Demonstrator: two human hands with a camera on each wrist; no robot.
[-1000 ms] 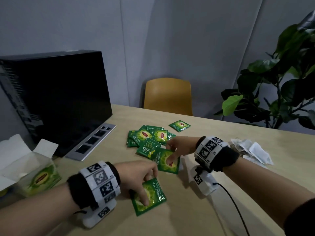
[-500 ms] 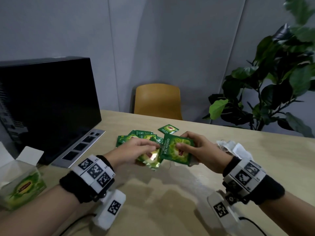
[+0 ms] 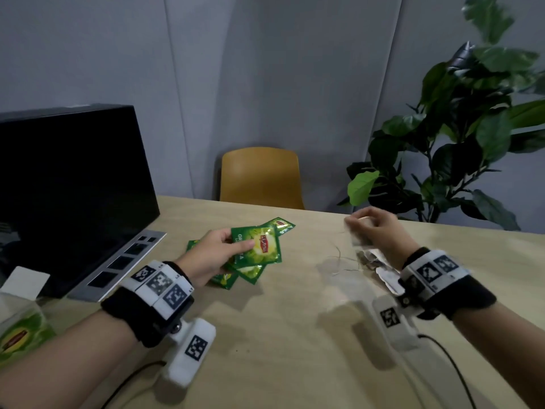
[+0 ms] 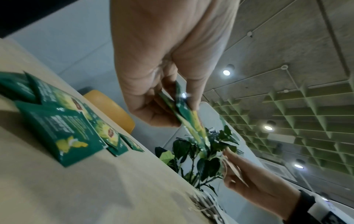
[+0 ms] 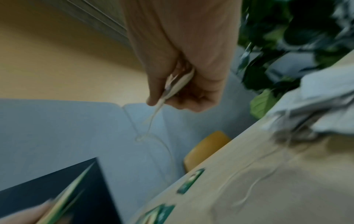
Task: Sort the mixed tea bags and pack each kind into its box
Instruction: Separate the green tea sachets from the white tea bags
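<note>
My left hand (image 3: 219,250) holds a small stack of green tea sachets (image 3: 258,246) above the table, thumb on top; the left wrist view shows the same sachets (image 4: 188,119) edge-on between thumb and fingers. More green sachets (image 4: 63,125) lie on the wood beneath and behind. My right hand (image 3: 373,228) is lifted at the right and pinches a pale paper tea bag (image 5: 177,84) whose string (image 5: 151,125) dangles. A heap of white paper tea bags (image 3: 380,267) lies under that wrist. The open green tea box (image 3: 20,335) stands at the far left.
A black monitor (image 3: 67,187) on a grey base fills the left of the wooden table (image 3: 280,335). Behind the table stand a yellow chair (image 3: 261,178) and a leafy plant (image 3: 460,149). Cables trail from both wrist cameras toward the near edge.
The right hand let go of the green sachet, moved right and lifted a white tea bag from the heap. The left hand now holds the green sachets alone.
</note>
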